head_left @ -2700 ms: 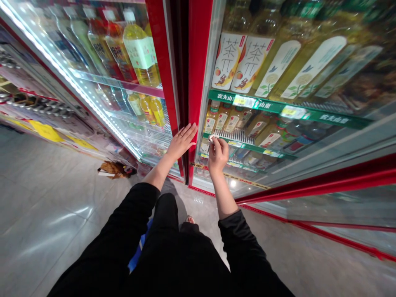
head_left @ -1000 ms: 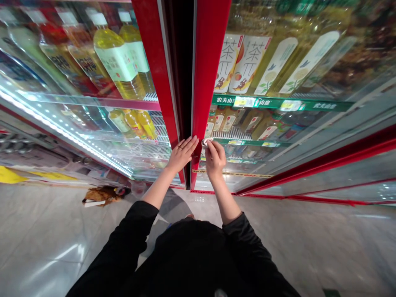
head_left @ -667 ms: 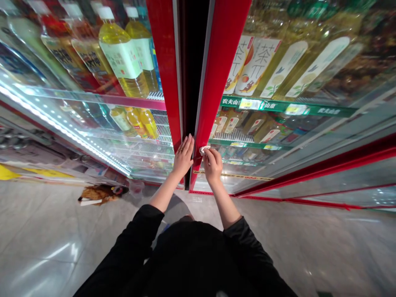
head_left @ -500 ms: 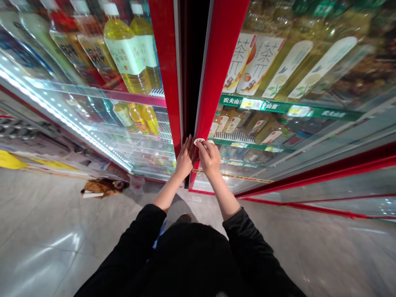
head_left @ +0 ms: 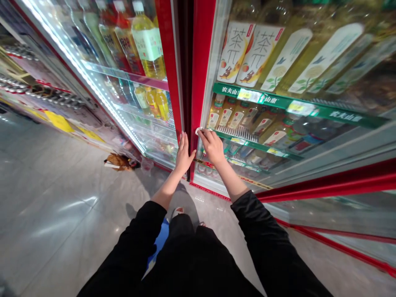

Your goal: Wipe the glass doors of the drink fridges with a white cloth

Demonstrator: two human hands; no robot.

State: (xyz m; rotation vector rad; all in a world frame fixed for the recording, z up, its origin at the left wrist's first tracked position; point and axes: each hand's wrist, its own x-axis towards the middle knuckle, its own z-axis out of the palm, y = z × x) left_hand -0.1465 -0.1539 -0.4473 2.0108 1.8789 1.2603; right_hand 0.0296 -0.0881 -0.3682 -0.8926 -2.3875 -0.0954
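On a grey floor (head_left: pixel 62 185) before glass-fronted fridges, my right hand (head_left: pixel 213 145) pinches a small white wad (head_left: pixel 197 130) at the red door frame (head_left: pixel 202 74), while my left hand (head_left: pixel 183 156), fingers straight and grasping nothing, is nearby.

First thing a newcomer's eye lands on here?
Probably the two red frames, left and right, running down the middle, with the left hand open by the gap and the right hand pinching a small white wad at the right frame. Next, the big labelled bottles at upper right and the bright light strip slanting across the left.
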